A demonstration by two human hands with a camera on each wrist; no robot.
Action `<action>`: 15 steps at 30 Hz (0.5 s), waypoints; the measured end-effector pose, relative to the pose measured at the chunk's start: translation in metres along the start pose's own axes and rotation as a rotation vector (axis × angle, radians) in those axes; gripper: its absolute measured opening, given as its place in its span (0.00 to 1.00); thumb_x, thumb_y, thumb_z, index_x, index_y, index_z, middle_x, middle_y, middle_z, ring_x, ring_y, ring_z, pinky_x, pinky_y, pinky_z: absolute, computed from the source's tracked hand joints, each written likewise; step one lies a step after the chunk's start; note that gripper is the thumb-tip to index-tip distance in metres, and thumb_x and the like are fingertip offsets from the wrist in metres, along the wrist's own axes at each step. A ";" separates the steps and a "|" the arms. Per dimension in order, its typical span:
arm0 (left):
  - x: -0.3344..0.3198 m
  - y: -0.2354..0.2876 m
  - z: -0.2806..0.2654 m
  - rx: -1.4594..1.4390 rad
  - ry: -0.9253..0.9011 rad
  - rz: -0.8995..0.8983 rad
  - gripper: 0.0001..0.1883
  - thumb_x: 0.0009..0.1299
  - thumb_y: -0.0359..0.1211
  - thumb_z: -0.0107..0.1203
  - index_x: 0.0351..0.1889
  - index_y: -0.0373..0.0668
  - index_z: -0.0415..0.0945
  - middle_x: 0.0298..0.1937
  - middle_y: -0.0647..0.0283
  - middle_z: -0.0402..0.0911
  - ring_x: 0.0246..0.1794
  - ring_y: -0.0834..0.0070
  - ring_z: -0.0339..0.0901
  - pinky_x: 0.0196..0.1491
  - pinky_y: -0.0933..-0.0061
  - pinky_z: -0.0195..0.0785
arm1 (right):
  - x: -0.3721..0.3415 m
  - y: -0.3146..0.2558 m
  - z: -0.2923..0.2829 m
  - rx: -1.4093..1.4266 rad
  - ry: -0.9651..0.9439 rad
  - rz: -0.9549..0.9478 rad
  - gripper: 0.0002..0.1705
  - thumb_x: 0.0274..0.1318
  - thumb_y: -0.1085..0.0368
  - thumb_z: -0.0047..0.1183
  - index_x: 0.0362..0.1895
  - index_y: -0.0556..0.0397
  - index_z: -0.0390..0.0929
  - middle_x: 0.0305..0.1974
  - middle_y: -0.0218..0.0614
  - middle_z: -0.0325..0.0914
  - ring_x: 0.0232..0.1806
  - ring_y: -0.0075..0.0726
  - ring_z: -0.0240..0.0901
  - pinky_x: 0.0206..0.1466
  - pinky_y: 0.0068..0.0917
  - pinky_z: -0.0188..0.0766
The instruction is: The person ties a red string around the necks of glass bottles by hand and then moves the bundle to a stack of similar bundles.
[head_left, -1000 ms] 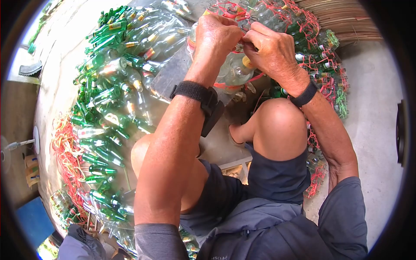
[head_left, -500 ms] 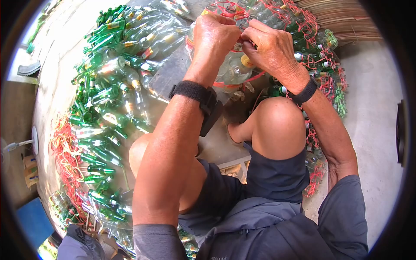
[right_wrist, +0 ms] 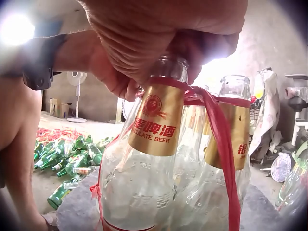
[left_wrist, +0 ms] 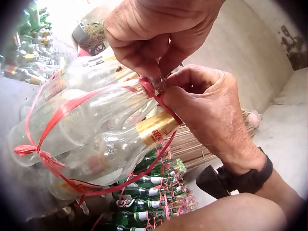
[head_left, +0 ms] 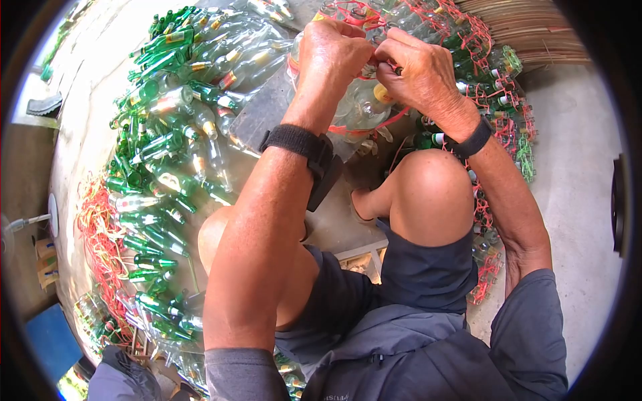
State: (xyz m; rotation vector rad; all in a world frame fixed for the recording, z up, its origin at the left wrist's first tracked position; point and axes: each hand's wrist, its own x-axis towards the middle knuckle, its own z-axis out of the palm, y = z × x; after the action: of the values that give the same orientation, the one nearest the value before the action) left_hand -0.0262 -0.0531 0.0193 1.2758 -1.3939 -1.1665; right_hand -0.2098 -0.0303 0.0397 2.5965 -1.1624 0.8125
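A bundle of clear glass beer bottles [right_wrist: 139, 192] with gold neck labels stands in front of me, bound with red plastic string [right_wrist: 224, 163]. One loop of string circles the bodies and has a knot [left_wrist: 26, 150] at its side; another runs round the necks. My left hand [head_left: 334, 57] bends over the bottle tops, thumb and fingers pinching the string by a bottle mouth. Close beside it, my right hand [head_left: 420, 77] pinches the same string at the necks, its fingers curled. The fingertips partly hide the string between the two hands.
Loose green bottles [head_left: 157, 147] and clear bottles [head_left: 254, 60] lie in a heap on the left. Beyond them is a pile of red string [head_left: 100, 227]. Tied bottles [head_left: 505, 100] stand at right, near a bundle of thin sticks [head_left: 528, 30]. A grey board [head_left: 257, 120] lies under the bundle.
Both hands stay at the bottle necks with the string. The right hand's fingers have shifted slightly beside the left hand; the bundle stays in place.
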 end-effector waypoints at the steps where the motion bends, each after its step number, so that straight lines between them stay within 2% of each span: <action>1: 0.001 -0.002 0.001 0.037 0.018 0.026 0.20 0.65 0.32 0.68 0.52 0.31 0.86 0.39 0.59 0.88 0.37 0.77 0.86 0.37 0.75 0.82 | 0.000 0.000 0.000 0.025 -0.001 0.010 0.04 0.53 0.65 0.63 0.34 0.47 0.82 0.35 0.32 0.80 0.32 0.51 0.82 0.34 0.46 0.78; 2: 0.002 -0.004 0.003 0.037 0.019 0.025 0.20 0.65 0.32 0.68 0.52 0.31 0.86 0.39 0.59 0.88 0.37 0.77 0.86 0.37 0.75 0.82 | 0.000 0.000 0.001 0.026 -0.001 0.009 0.04 0.53 0.65 0.63 0.34 0.47 0.82 0.35 0.32 0.80 0.32 0.51 0.82 0.34 0.46 0.78; 4: 0.001 -0.003 0.005 0.105 0.132 0.087 0.12 0.53 0.32 0.68 0.35 0.43 0.93 0.34 0.48 0.91 0.36 0.57 0.91 0.45 0.61 0.82 | -0.001 0.002 0.002 0.055 0.006 0.047 0.04 0.53 0.65 0.63 0.33 0.48 0.82 0.34 0.33 0.80 0.33 0.51 0.82 0.34 0.46 0.78; 5: 0.000 -0.003 0.005 0.105 0.132 0.087 0.12 0.53 0.32 0.68 0.35 0.43 0.93 0.34 0.48 0.91 0.36 0.57 0.91 0.45 0.61 0.82 | -0.001 0.002 0.002 0.056 0.007 0.047 0.04 0.53 0.65 0.63 0.33 0.48 0.82 0.34 0.33 0.80 0.33 0.51 0.82 0.34 0.46 0.78; 7: -0.003 0.001 0.002 0.369 0.234 0.187 0.13 0.53 0.33 0.66 0.35 0.45 0.94 0.34 0.48 0.90 0.38 0.52 0.90 0.48 0.57 0.82 | -0.001 0.002 0.003 0.071 -0.006 0.120 0.04 0.52 0.65 0.63 0.32 0.49 0.82 0.33 0.32 0.80 0.33 0.48 0.83 0.35 0.43 0.78; 14: -0.002 0.000 -0.002 0.337 0.155 0.194 0.13 0.54 0.34 0.64 0.37 0.50 0.94 0.36 0.50 0.91 0.42 0.52 0.90 0.52 0.57 0.82 | -0.004 0.005 0.005 0.155 -0.009 0.207 0.06 0.51 0.63 0.64 0.32 0.49 0.82 0.34 0.29 0.83 0.34 0.42 0.84 0.38 0.38 0.79; 15: -0.001 0.000 -0.004 0.357 0.085 0.205 0.14 0.60 0.36 0.65 0.41 0.44 0.93 0.36 0.54 0.91 0.38 0.62 0.89 0.47 0.63 0.81 | -0.004 0.004 0.005 0.156 -0.003 0.212 0.05 0.51 0.63 0.64 0.32 0.49 0.82 0.34 0.30 0.82 0.34 0.43 0.84 0.38 0.38 0.79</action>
State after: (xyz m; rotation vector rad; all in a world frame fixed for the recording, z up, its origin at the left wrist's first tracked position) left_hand -0.0223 -0.0519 0.0195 1.3681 -1.6750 -0.7375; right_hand -0.2130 -0.0327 0.0329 2.6279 -1.4481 0.9779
